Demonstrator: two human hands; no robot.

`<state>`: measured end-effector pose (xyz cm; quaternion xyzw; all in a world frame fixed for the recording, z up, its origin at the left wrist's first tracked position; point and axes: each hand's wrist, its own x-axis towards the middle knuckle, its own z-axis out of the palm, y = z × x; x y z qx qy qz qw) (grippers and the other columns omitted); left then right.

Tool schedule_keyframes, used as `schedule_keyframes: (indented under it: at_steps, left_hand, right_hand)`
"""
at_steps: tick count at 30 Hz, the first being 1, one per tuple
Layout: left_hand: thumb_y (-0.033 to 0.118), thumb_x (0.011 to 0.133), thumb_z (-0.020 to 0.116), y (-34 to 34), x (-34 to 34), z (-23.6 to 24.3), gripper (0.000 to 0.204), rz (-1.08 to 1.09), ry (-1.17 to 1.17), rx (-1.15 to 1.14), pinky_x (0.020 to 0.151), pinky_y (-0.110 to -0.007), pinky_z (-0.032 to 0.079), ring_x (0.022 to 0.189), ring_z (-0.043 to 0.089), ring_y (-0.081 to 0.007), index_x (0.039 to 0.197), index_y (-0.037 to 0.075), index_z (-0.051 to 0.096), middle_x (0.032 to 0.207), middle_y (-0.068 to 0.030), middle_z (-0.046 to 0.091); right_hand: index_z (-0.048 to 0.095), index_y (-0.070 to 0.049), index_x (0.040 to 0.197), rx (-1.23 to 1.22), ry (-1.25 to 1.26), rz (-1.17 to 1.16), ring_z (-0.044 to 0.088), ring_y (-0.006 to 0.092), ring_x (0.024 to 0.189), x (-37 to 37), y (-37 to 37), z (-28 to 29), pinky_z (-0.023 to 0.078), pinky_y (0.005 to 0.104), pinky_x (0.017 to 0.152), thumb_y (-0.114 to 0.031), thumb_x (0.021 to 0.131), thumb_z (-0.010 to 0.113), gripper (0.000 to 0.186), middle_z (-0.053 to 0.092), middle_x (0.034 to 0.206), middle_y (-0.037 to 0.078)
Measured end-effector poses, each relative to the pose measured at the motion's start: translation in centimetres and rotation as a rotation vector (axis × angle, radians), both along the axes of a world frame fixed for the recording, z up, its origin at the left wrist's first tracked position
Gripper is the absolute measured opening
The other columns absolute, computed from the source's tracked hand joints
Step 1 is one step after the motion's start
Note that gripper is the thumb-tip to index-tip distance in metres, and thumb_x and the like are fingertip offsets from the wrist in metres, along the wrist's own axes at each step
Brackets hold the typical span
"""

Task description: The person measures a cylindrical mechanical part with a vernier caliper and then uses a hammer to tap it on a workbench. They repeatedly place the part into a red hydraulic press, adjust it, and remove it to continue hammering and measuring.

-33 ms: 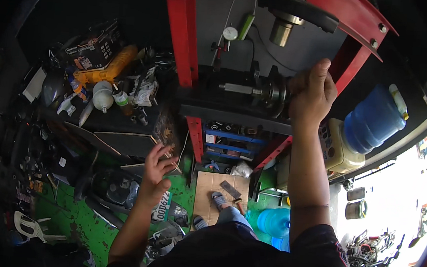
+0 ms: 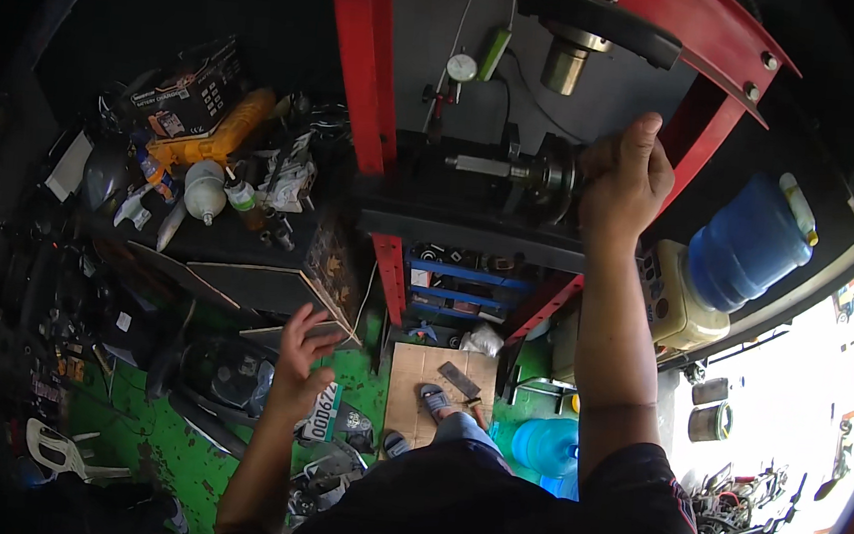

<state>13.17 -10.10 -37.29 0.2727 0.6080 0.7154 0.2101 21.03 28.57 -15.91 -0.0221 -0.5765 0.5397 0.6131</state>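
Ideally, support the flanged metal shaft level at the press bed with your right hand, its grip too hidden to tell, your empty left hand spread well apart.

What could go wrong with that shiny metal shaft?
The metal shaft might slip, since only the right hand seems to grip it; the left hand holds nothing. If it fell, it could hit a sandalled foot below. That foot might also bump the flat-bladed tool beside it.
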Motion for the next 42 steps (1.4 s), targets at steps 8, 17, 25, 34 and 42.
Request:
schedule_keyframes:
  at_steps: [8,17,25,34,42]
  left_hand:
    - [0.030,0.088,0.083,-16.8,11.0,-16.0,0.072,0.534,-0.188,-0.995,0.085,-0.043,0.057,0.098,0.072,-0.0308,0.142,-0.003,0.050,0.123,-0.0213,0.069]
    - [0.028,0.089,0.082,-19.3,17.1,-21.9,0.057,0.591,-0.495,-1.136,0.068,-0.038,0.062,0.085,0.075,-0.0272,0.128,-0.007,0.059,0.108,-0.0234,0.072]
    - [0.038,0.091,0.076,-18.2,12.8,-21.6,0.056,0.472,-0.576,-1.134,0.076,-0.038,0.057,0.086,0.073,-0.0246,0.122,-0.007,0.066,0.101,-0.0174,0.075]
    - [0.042,0.094,0.070,-14.9,10.7,-19.1,0.051,0.420,-0.504,-1.180,0.081,-0.037,0.054,0.088,0.070,-0.0211,0.111,-0.006,0.071,0.095,-0.0149,0.075]
    - [0.043,0.097,0.067,-18.2,12.0,-21.1,0.049,0.413,-0.552,-1.166,0.083,-0.038,0.054,0.089,0.071,-0.0209,0.111,-0.004,0.072,0.096,-0.0141,0.076]
  right_hand:
    - [0.052,-0.005,0.070,0.020,0.008,-0.051,0.040,0.0049,0.056,-8.4,10.0,-5.4,0.030,0.0259,0.051,-0.046,0.108,0.058,0.057,0.044,0.060,-0.005]
    - [0.055,0.002,0.074,0.013,-0.078,-0.090,0.035,0.0048,0.062,-12.1,11.8,-8.5,0.029,0.0269,0.054,-0.043,0.108,0.058,0.057,0.043,0.062,-0.007]
    - [0.049,-0.005,0.078,0.080,-0.255,0.208,0.037,0.0071,0.063,-10.1,13.0,-7.9,0.030,0.0285,0.057,-0.024,0.105,0.058,0.034,0.042,0.070,-0.004]
    - [0.077,-0.007,0.112,0.572,-0.397,-0.332,0.070,0.0272,0.095,-5.4,12.0,-8.4,0.058,0.0370,0.082,-0.016,0.091,0.079,0.023,0.074,0.107,0.010]
    - [0.077,-0.010,0.118,0.679,-0.591,-0.594,0.064,0.0291,0.099,-6.6,12.2,-9.3,0.055,0.0413,0.085,-0.023,0.092,0.077,0.029,0.072,0.107,0.009]
